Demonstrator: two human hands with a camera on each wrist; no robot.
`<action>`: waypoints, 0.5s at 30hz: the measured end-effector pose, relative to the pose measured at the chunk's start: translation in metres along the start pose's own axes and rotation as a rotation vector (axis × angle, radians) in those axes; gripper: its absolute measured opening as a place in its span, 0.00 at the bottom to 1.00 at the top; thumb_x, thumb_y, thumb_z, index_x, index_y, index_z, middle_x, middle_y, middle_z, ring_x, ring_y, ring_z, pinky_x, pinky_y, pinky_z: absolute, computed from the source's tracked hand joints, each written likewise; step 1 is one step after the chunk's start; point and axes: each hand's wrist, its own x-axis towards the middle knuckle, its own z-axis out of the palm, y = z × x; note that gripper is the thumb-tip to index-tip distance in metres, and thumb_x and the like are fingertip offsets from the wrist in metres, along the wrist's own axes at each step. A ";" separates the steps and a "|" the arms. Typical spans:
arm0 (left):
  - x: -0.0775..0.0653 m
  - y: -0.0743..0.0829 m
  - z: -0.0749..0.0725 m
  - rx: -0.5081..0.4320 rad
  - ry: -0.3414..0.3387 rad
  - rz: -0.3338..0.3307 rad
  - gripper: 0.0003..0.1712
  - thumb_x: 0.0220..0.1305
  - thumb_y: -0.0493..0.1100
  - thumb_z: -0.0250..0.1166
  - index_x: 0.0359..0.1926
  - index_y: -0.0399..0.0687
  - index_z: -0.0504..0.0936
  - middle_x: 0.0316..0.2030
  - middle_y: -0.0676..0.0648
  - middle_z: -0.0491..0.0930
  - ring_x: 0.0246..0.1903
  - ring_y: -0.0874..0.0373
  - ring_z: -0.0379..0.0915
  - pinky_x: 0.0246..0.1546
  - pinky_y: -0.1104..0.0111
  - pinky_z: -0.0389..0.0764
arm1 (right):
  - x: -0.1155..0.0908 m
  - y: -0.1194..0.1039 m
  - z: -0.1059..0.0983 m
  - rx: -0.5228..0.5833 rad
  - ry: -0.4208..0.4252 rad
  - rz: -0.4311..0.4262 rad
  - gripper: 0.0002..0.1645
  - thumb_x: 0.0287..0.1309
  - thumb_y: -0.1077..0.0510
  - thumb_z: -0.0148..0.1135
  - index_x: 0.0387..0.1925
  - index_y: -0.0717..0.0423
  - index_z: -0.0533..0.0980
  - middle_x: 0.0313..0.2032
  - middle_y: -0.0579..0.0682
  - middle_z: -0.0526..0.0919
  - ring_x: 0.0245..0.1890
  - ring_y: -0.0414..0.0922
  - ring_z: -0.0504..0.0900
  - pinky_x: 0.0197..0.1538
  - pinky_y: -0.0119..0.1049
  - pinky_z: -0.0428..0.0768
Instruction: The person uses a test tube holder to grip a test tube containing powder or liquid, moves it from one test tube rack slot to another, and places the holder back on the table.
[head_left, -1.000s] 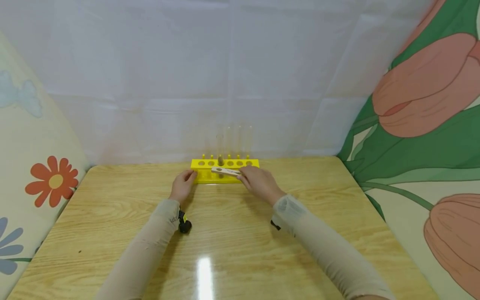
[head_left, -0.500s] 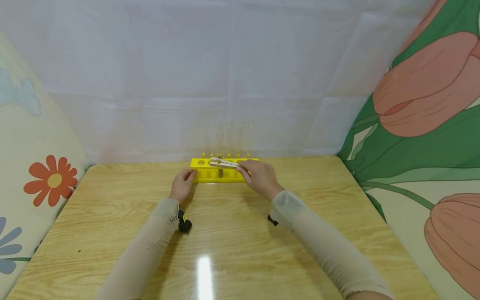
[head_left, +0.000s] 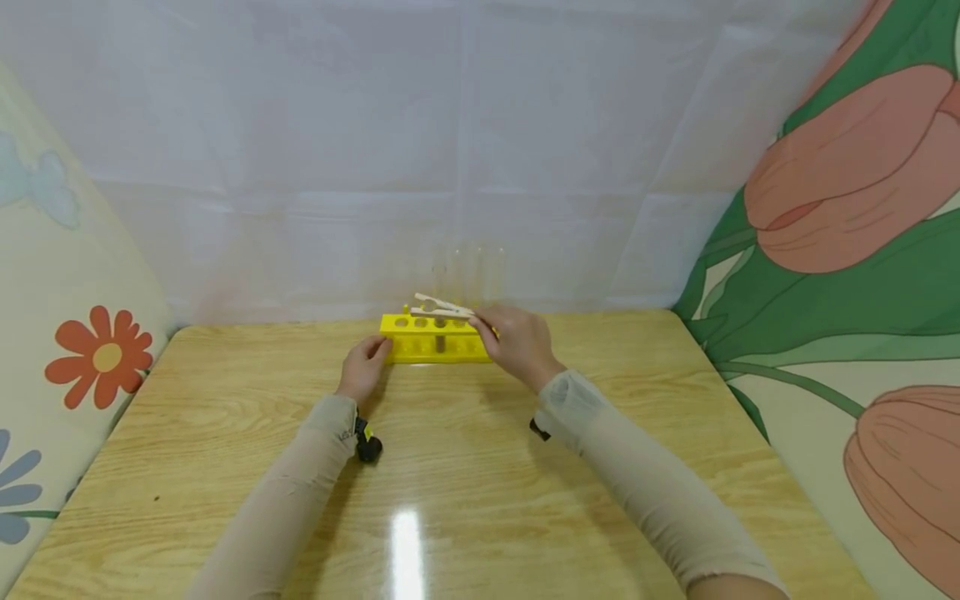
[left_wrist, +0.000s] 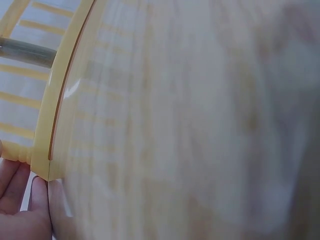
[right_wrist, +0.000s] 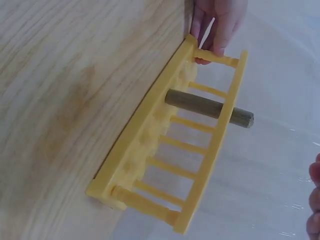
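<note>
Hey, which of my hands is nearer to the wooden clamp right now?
Right. Your right hand grips the wooden clamp by its end, near the yellow rack; your left hand is apart from it, holding the rack's left end.

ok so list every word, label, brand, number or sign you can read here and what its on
No text can be read for certain in any view.
Left sleeve, near the cuff: small dark marks, possibly lettering, too small and blurred to read.
Yellow test tube rack: no lettering shows.
Wooden test tube holder: no lettering shows.
</note>
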 end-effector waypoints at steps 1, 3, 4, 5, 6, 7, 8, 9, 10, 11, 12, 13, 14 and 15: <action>0.000 0.000 0.000 -0.002 0.001 -0.001 0.25 0.80 0.48 0.52 0.65 0.32 0.75 0.64 0.33 0.74 0.66 0.40 0.66 0.68 0.50 0.66 | 0.001 0.001 0.000 -0.006 0.017 -0.013 0.10 0.67 0.56 0.67 0.41 0.59 0.87 0.31 0.51 0.88 0.18 0.42 0.77 0.18 0.31 0.73; -0.001 0.001 -0.001 -0.007 0.000 -0.005 0.26 0.80 0.48 0.52 0.65 0.32 0.74 0.64 0.33 0.74 0.67 0.40 0.66 0.68 0.50 0.66 | 0.004 0.002 -0.002 -0.015 0.044 -0.035 0.09 0.67 0.57 0.67 0.41 0.59 0.86 0.28 0.51 0.86 0.18 0.42 0.76 0.17 0.32 0.73; -0.001 0.002 -0.001 -0.007 0.000 -0.007 0.26 0.80 0.48 0.52 0.65 0.32 0.74 0.64 0.33 0.73 0.67 0.40 0.66 0.68 0.50 0.66 | 0.005 0.002 -0.003 -0.022 0.054 -0.043 0.09 0.67 0.57 0.67 0.41 0.59 0.86 0.27 0.50 0.86 0.18 0.42 0.76 0.17 0.32 0.73; -0.001 0.002 -0.001 -0.010 -0.001 -0.012 0.26 0.81 0.48 0.51 0.65 0.33 0.74 0.65 0.33 0.73 0.67 0.40 0.66 0.68 0.50 0.66 | 0.007 0.003 -0.004 -0.030 0.064 -0.050 0.09 0.67 0.57 0.67 0.42 0.59 0.86 0.27 0.50 0.85 0.17 0.42 0.76 0.17 0.32 0.72; -0.001 0.003 -0.001 -0.012 -0.003 -0.016 0.26 0.81 0.49 0.51 0.66 0.33 0.74 0.65 0.33 0.73 0.67 0.40 0.65 0.68 0.50 0.66 | 0.008 0.003 -0.006 -0.039 0.072 -0.055 0.09 0.67 0.58 0.67 0.42 0.59 0.86 0.26 0.50 0.85 0.17 0.42 0.76 0.17 0.32 0.72; -0.001 0.003 -0.001 -0.014 -0.003 -0.019 0.26 0.81 0.49 0.51 0.66 0.33 0.73 0.65 0.33 0.73 0.68 0.40 0.65 0.69 0.50 0.65 | 0.010 0.004 -0.007 -0.049 0.078 -0.056 0.09 0.67 0.58 0.67 0.42 0.59 0.86 0.26 0.50 0.85 0.17 0.42 0.76 0.16 0.32 0.72; -0.001 0.003 -0.001 -0.015 -0.004 -0.021 0.27 0.81 0.49 0.51 0.67 0.33 0.73 0.66 0.33 0.72 0.68 0.40 0.64 0.69 0.50 0.65 | 0.012 0.004 -0.009 -0.057 0.085 -0.057 0.09 0.67 0.58 0.67 0.42 0.59 0.86 0.26 0.50 0.85 0.17 0.42 0.77 0.16 0.33 0.72; -0.001 0.003 -0.001 -0.015 -0.005 -0.022 0.27 0.81 0.49 0.51 0.67 0.33 0.72 0.66 0.33 0.72 0.68 0.40 0.64 0.69 0.50 0.65 | 0.014 0.004 -0.011 -0.066 0.090 -0.056 0.09 0.67 0.58 0.66 0.42 0.59 0.86 0.26 0.50 0.85 0.17 0.42 0.78 0.16 0.33 0.73; -0.001 0.003 -0.001 -0.017 -0.006 -0.023 0.27 0.81 0.49 0.51 0.67 0.32 0.72 0.66 0.33 0.71 0.69 0.40 0.64 0.70 0.50 0.64 | 0.016 0.004 -0.013 -0.073 0.093 -0.052 0.09 0.67 0.57 0.66 0.42 0.59 0.86 0.26 0.50 0.85 0.17 0.43 0.78 0.16 0.33 0.73; -0.001 0.004 0.000 -0.020 -0.005 -0.024 0.27 0.81 0.49 0.51 0.67 0.32 0.72 0.66 0.33 0.71 0.69 0.40 0.64 0.70 0.50 0.64 | 0.018 0.004 -0.015 -0.077 0.096 -0.048 0.09 0.68 0.57 0.66 0.42 0.59 0.86 0.26 0.51 0.85 0.17 0.43 0.78 0.16 0.34 0.73; -0.001 0.004 0.000 -0.021 -0.004 -0.025 0.27 0.81 0.49 0.51 0.67 0.32 0.72 0.66 0.33 0.71 0.69 0.40 0.64 0.69 0.50 0.65 | 0.020 0.004 -0.017 -0.081 0.098 -0.043 0.10 0.68 0.57 0.65 0.42 0.59 0.86 0.26 0.51 0.85 0.17 0.43 0.78 0.16 0.34 0.73; -0.002 0.004 0.000 -0.022 -0.003 -0.026 0.27 0.81 0.49 0.51 0.67 0.32 0.72 0.66 0.33 0.71 0.68 0.40 0.64 0.69 0.50 0.65 | 0.022 0.005 -0.019 -0.086 0.099 -0.037 0.10 0.69 0.57 0.64 0.43 0.59 0.86 0.26 0.51 0.85 0.17 0.43 0.78 0.16 0.34 0.73; -0.002 0.004 0.000 -0.021 -0.002 -0.025 0.27 0.81 0.49 0.51 0.67 0.32 0.72 0.66 0.33 0.72 0.68 0.41 0.64 0.69 0.50 0.65 | 0.024 0.005 -0.020 -0.088 0.100 -0.032 0.10 0.69 0.57 0.64 0.43 0.59 0.86 0.26 0.51 0.85 0.17 0.44 0.78 0.16 0.35 0.73; -0.002 0.004 0.000 -0.021 0.000 -0.025 0.27 0.81 0.48 0.51 0.67 0.32 0.72 0.66 0.33 0.72 0.68 0.41 0.64 0.69 0.50 0.65 | 0.025 0.005 -0.022 -0.093 0.099 -0.027 0.11 0.69 0.56 0.64 0.43 0.59 0.86 0.26 0.51 0.85 0.17 0.44 0.77 0.16 0.35 0.73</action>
